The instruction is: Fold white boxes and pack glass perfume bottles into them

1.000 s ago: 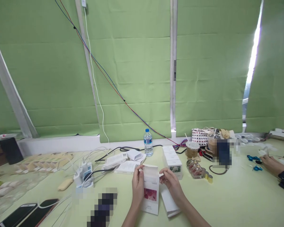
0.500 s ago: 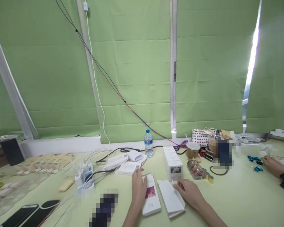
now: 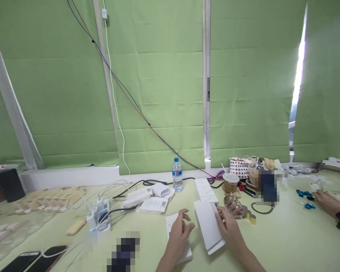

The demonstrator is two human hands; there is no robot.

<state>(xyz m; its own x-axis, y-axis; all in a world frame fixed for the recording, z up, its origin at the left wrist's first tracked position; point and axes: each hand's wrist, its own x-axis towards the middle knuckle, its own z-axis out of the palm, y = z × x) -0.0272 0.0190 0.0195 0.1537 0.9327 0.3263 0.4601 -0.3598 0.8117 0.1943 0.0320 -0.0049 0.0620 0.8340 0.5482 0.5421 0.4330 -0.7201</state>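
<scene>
My right hand [image 3: 231, 231] grips the right edge of a flattened white carton [image 3: 208, 226] and tilts it up off the table. My left hand [image 3: 180, 234] hovers with its fingers curled and apart, holding nothing, just left of that carton. It is over another white carton [image 3: 172, 223] that lies flat on the pale green table [image 3: 277, 241]. A row of assembled white boxes [image 3: 204, 189] stands just behind the lifted carton.
A water bottle [image 3: 177, 180], loose flat cartons [image 3: 153, 205], chargers and cables [image 3: 100, 215] and phones [image 3: 34, 258] lie left. Cups and a patterned bag [image 3: 240, 167] stand at the back right. Another person's hand [image 3: 327, 202] works at the far right.
The printed carton held upright a second ago was laid flat on the table. My left hand lifted off it and shifted right; my right hand took up the plain flat carton.
</scene>
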